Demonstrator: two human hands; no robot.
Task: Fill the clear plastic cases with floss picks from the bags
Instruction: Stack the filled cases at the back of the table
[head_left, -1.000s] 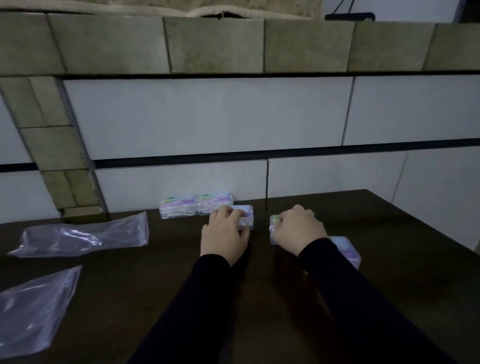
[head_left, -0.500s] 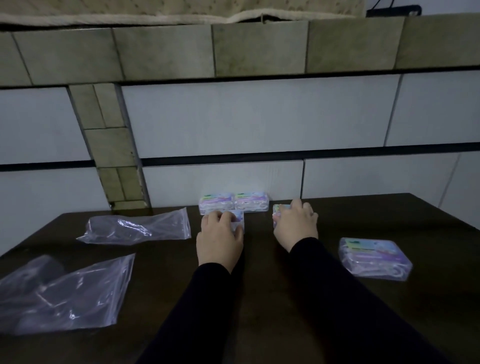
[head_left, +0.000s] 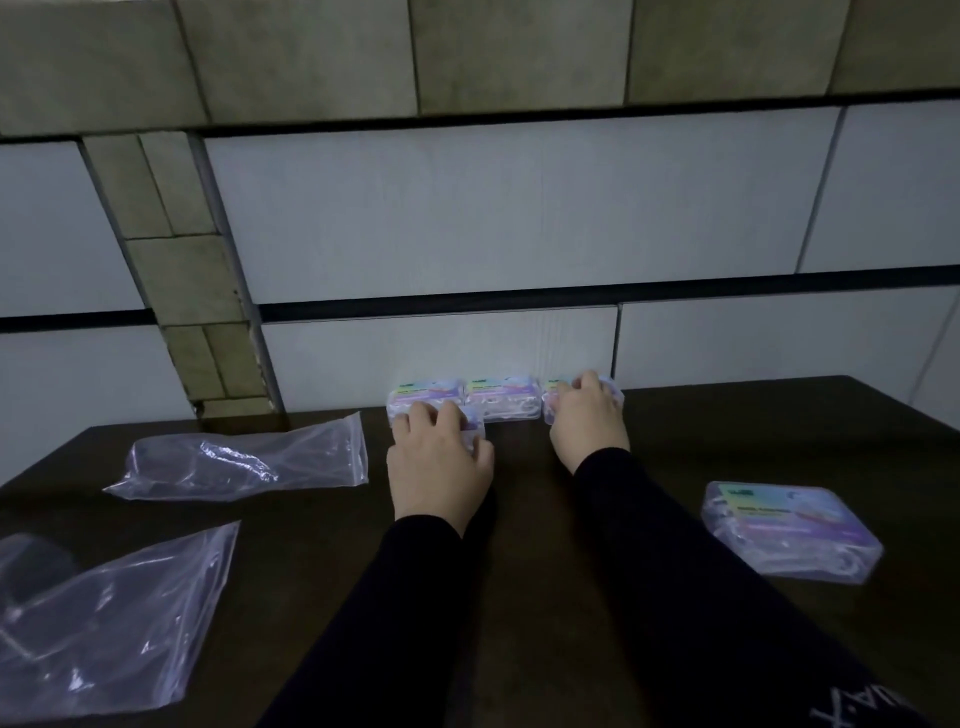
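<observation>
Lining cases along far edge of bench (head_left: 519, 597): right hand (head_left: 587, 418), fingers curled on a case (head_left: 613, 397) at the wall; left hand (head_left: 439, 462) covers another (head_left: 474, 423). Likely light, stiff, slick plastic w/ lids that could pop, so hold by long sides. Both bags (head_left: 244, 462) look empty.

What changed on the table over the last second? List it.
The right hand slid its case away from the person to the wall, extending the row to three. The left hand pushed its case up towards the row. Unchanged: both hands keep their grip; the lone case and two empty bags lie untouched.
</observation>
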